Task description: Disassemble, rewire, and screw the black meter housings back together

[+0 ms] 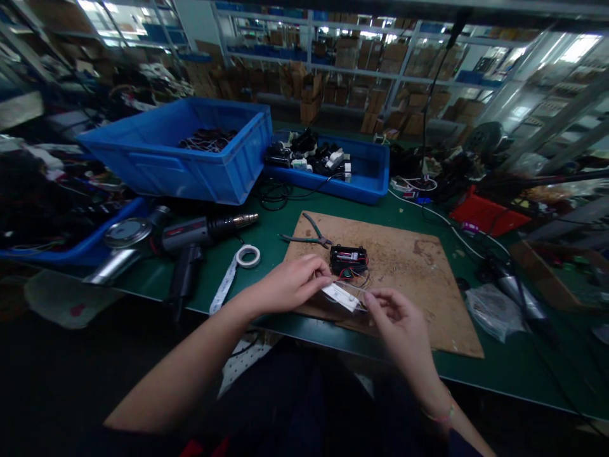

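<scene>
My left hand (295,282) is closed in a pinch on one end of a small white flat part (341,296) that lies over a brown board (419,279). My right hand (397,320) has its fingers curled at the other end of the same white part, touching thin wires there. Just behind the hands sits a small black module (349,259) with red and other thin wires trailing from it. Pliers (309,238) lie on the board's far left corner.
A heat gun (200,235) and a roll of white tape (248,256) lie left of the board on the green bench (499,362). Two blue bins (157,158) (366,178) stand behind, a red tray (485,214) and a plastic bag (492,308) to the right.
</scene>
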The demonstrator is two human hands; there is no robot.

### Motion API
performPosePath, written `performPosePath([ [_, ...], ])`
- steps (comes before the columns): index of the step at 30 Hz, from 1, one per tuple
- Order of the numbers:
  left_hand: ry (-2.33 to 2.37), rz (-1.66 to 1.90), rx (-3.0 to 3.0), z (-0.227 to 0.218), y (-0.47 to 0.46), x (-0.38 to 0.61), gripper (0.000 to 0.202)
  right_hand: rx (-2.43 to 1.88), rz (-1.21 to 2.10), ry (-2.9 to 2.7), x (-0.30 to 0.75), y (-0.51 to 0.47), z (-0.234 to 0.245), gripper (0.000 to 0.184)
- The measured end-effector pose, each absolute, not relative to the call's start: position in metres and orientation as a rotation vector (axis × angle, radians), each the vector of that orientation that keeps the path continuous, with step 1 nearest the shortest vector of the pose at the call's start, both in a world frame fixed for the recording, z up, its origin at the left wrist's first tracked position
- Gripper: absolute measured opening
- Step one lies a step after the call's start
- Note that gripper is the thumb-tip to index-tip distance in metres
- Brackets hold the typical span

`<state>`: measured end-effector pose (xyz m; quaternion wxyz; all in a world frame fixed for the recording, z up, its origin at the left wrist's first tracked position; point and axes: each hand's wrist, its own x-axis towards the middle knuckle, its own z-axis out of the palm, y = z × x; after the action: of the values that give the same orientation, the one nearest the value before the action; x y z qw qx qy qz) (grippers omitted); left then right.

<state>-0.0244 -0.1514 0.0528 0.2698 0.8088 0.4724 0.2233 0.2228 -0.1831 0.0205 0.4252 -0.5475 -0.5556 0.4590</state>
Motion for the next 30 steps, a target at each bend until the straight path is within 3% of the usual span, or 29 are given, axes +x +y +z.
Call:
performPosePath([
  [13, 1.359, 0.713, 1.927, 0.04, -0.157, -0.02, 0.019, -1.295, 1.292, -1.274, 0.219, -0.187, 0.009, 0.032],
  [25, 1.007, 1.022, 0.934, 0.009, -0.157, -0.009, 0.032, -1.362, 1.037, -1.378, 0.219, -0.191, -0.007, 0.027],
  [30, 0.852, 1.007, 0.719, 0.003, -0.161, -0.006, 0.03, -1.31, 1.084, -1.397, 0.22, -0.173, -0.005, 0.03],
])
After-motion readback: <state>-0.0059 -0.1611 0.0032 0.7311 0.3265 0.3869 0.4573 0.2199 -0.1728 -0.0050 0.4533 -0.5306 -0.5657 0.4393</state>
